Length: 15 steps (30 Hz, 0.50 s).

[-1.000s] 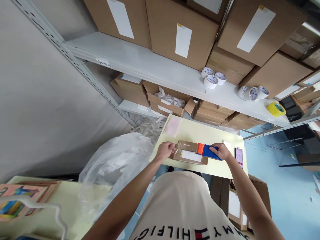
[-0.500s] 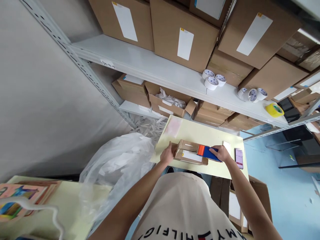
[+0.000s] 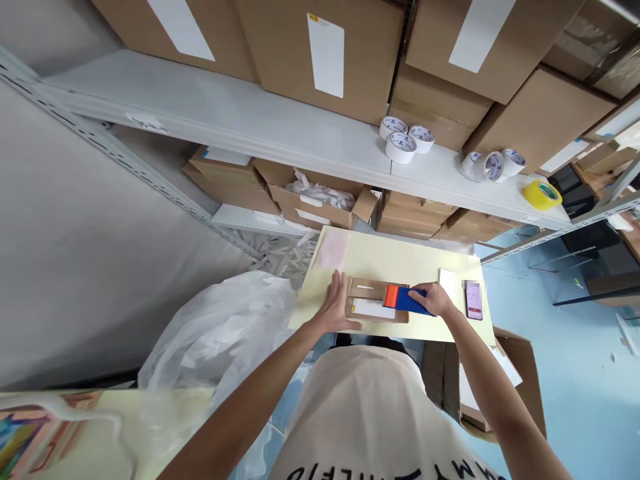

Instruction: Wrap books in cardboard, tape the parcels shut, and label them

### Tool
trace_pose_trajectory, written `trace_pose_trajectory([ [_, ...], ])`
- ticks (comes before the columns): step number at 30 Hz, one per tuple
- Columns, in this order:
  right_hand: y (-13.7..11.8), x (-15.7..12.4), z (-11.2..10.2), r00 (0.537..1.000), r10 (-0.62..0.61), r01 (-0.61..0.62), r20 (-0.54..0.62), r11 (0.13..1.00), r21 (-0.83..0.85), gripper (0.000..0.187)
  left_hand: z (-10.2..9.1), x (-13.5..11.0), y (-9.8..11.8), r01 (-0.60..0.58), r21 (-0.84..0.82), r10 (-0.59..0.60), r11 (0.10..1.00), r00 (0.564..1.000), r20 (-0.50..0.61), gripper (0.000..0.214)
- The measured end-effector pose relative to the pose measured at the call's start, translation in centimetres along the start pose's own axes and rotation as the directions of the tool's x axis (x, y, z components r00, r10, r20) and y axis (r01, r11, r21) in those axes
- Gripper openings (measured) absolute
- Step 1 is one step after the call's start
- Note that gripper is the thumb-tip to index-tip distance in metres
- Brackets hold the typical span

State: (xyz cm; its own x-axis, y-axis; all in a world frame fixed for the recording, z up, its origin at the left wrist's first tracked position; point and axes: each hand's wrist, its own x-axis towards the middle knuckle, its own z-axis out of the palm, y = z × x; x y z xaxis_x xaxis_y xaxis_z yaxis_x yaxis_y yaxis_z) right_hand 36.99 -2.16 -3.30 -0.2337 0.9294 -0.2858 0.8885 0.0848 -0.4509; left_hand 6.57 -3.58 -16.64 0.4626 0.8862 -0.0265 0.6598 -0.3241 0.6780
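A small brown cardboard box (image 3: 377, 289) with a white label (image 3: 373, 308) lies on the pale yellow table (image 3: 400, 253). At the box's left end, my left hand (image 3: 334, 305) has its fingers spread; whether they touch the cardboard I cannot tell. My right hand (image 3: 431, 298) is closed around the blue body of what looks like a hand-held tape dispenser (image 3: 407, 301). Its orange end rests over the right part of the box top. The dispenser's far end is partly hidden by my fingers.
A phone (image 3: 473, 300) and a white card (image 3: 447, 285) lie right of my hand. White tape rolls (image 3: 401, 147) and a yellow roll (image 3: 543, 194) stand on the shelf (image 3: 240, 113). A plastic bag (image 3: 220, 333) bulges at left; an open carton (image 3: 525, 380) stands below right.
My left hand has opened from its grip at the box's left end. The raised end flap now appears folded down. The dispenser stays in my right hand; the view has shifted.
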Motion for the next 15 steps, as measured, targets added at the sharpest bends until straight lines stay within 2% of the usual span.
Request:
trace_pose_trajectory([
  [2,-0.1,0.0,-0.3,1.0,0.009,-0.009,0.019,1.0,-0.001,0.041,-1.2,1.0,1.6,-0.109,0.194,0.092,0.975,0.991,0.098,0.156],
  [4,-0.3,0.1,-0.5,0.999,0.019,-0.018,0.043,1.0,-0.007,0.04,-2.0,2.2,3.1,-0.182,0.322,0.127,0.929,0.975,0.183,0.145],
  [7,-0.8,0.3,-0.8,0.997,0.014,-0.012,0.082,1.0,-0.027,0.039,-2.6,3.6,4.1,-0.16,0.388,0.083,0.908,0.975,0.207,0.125],
  [10,-0.4,0.3,-1.4,0.994,0.016,-0.01,0.107,0.998,-0.056,0.039,-2.7,3.9,4.0,-0.116,0.386,0.04,0.915,0.979,0.199,0.114],
  [12,0.9,0.1,-2.0,0.994,0.009,-0.003,0.112,0.999,-0.051,0.038,-2.7,3.9,3.8,-0.101,0.383,0.026,0.918,0.981,0.195,0.11],
  [15,4.7,-0.4,-2.7,0.992,-0.008,0.01,0.126,1.0,-0.011,0.039,-2.9,3.9,3.7,-0.076,0.392,0.006,0.917,0.984,0.178,0.107],
])
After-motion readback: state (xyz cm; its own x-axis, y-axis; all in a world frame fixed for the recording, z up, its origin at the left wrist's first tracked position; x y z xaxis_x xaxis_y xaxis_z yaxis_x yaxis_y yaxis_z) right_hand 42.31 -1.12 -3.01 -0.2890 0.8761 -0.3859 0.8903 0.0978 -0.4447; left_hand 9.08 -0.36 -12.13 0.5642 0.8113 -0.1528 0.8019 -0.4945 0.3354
